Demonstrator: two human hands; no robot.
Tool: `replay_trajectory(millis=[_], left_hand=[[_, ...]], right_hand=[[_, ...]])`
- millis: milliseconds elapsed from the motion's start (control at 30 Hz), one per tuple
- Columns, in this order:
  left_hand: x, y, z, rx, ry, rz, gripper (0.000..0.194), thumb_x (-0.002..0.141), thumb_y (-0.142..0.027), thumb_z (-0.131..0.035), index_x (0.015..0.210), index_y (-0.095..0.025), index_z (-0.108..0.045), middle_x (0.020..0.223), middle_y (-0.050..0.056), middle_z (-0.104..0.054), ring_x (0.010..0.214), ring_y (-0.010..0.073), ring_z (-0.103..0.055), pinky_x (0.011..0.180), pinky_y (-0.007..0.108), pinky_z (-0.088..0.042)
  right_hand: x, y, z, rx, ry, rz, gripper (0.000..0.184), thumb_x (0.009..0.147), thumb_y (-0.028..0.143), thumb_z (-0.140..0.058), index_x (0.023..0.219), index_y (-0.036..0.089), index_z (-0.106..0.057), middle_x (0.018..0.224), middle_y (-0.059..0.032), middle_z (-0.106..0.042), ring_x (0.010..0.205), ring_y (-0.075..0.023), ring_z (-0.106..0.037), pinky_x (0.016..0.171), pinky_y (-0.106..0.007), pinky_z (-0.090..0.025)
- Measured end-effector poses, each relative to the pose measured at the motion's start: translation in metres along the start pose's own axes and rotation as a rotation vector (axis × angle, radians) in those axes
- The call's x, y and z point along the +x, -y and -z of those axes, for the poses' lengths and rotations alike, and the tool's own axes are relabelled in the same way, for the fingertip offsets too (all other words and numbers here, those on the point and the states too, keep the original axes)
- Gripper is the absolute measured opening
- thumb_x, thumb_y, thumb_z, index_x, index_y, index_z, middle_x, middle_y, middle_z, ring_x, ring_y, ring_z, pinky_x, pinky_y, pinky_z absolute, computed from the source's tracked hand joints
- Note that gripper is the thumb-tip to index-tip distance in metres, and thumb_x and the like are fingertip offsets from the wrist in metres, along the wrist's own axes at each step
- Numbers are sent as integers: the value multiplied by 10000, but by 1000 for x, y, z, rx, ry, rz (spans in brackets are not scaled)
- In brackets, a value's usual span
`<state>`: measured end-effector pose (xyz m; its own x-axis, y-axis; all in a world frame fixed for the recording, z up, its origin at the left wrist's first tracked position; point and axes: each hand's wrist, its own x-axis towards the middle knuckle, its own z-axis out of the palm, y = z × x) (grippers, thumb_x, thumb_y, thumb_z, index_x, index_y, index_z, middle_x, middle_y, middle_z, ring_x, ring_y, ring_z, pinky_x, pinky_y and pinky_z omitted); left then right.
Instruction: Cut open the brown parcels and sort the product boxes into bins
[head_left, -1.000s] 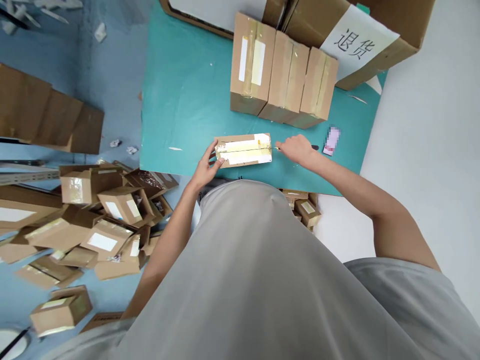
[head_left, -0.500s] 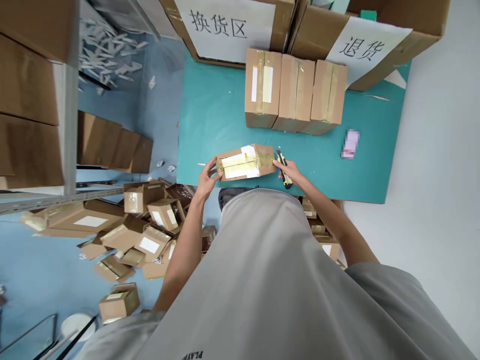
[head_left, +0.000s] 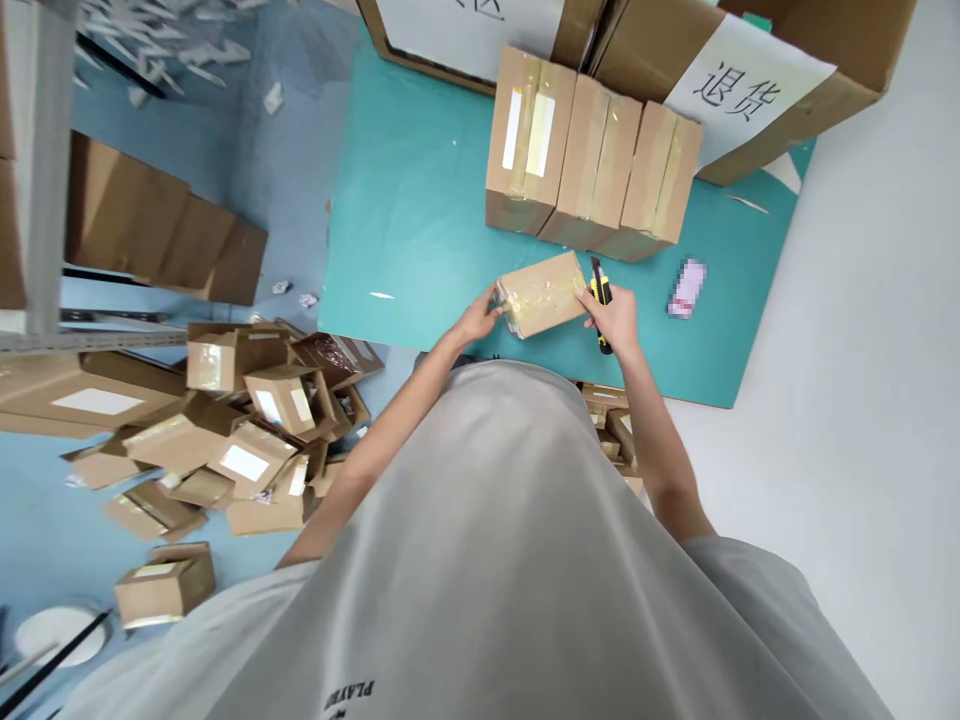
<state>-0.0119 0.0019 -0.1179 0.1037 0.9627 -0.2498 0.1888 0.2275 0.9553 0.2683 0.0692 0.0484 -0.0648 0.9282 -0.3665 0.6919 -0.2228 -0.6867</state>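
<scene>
A small taped cardboard box (head_left: 546,292) is held between my two hands over the front of the green table (head_left: 420,230). My left hand (head_left: 480,318) grips its left end, the fingers closed at the edge. At the opposite end my right hand (head_left: 613,312) has its thumb against the box corner. That same hand is wrapped around a yellow and black utility knife (head_left: 601,300), whose tip points away from me. A plain, tape-covered face of the box is turned up.
Three taped cartons (head_left: 592,160) stand in a row behind the box. Large bins with paper signs (head_left: 742,95) line the back. A pixelated pink item (head_left: 687,288) lies at right. Opened cartons (head_left: 247,460) are heaped on the floor at left, near a shelf (head_left: 41,180).
The box has been turned over: its white-labelled face was up, and now a plain taped face is. My view has shifted and tilted. The utility knife stays in my right hand.
</scene>
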Motion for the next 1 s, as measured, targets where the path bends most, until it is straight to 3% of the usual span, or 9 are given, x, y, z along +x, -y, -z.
replay_trajectory(millis=[67,167,233,333,500,700,833,1000], left_hand=[[2,-14,3,45,-79,-30,704,1006,-550,-591,1618,-203,-626,1556,195,-700,1447,345,-666,1290,640,-465],[-8,-47,19,44,-165,-79,576,1082,-592,-537,1488,-231,-731,1523,150,-733,1427,322,-679,1251,570,-525],[-15,-70,28,14,-169,-100,543,1090,-622,-573,1418,-234,-764,1435,129,-778,1350,309,-725,1212,529,-566],[-17,-93,33,21,-156,-116,459,1003,-557,-757,1313,-220,-795,1325,113,-805,1278,325,-759,1156,541,-609],[-3,-92,37,13,-149,-91,352,909,-401,-850,1186,-185,-827,1177,103,-829,1198,345,-782,1120,614,-632],[2,-90,46,-29,-119,-82,390,863,-438,-929,1138,-174,-848,1116,103,-846,1211,378,-779,1170,674,-597],[0,-100,45,-41,-133,-58,382,830,-432,-957,1076,-160,-849,1081,100,-851,1143,351,-801,1136,633,-624],[-2,-116,41,-63,-195,46,349,736,-373,-1004,971,-174,-839,1025,92,-860,1080,312,-814,1072,505,-665]], right_hand=[[-6,0,1,-140,-44,33,641,1008,814,-626,1100,191,-750,842,-74,-756,713,-272,-784,707,-374,-636],[-25,8,-1,-395,-82,112,719,1098,806,-415,1327,182,-689,1113,-176,-778,951,-333,-795,857,-452,-639],[-42,18,-4,-495,-24,142,742,1136,766,-297,1478,184,-604,1183,-202,-770,1025,-352,-787,911,-473,-622],[-67,37,-11,-480,110,148,692,1180,659,-195,1590,203,-513,1182,-170,-792,967,-312,-803,906,-419,-607],[-85,63,-27,-456,281,253,621,1201,527,-192,1582,229,-581,1243,-145,-832,1013,-300,-814,914,-375,-592],[-77,79,-47,-575,326,270,611,1186,431,-289,1658,181,-585,1302,-185,-837,1143,-381,-792,985,-444,-584],[-76,90,-51,-622,358,255,603,1195,413,-302,1689,173,-550,1342,-211,-820,1187,-403,-782,1008,-479,-590],[-79,112,-54,-633,383,156,538,1206,340,-342,1650,127,-560,1344,-220,-807,1202,-360,-780,1051,-447,-567]])
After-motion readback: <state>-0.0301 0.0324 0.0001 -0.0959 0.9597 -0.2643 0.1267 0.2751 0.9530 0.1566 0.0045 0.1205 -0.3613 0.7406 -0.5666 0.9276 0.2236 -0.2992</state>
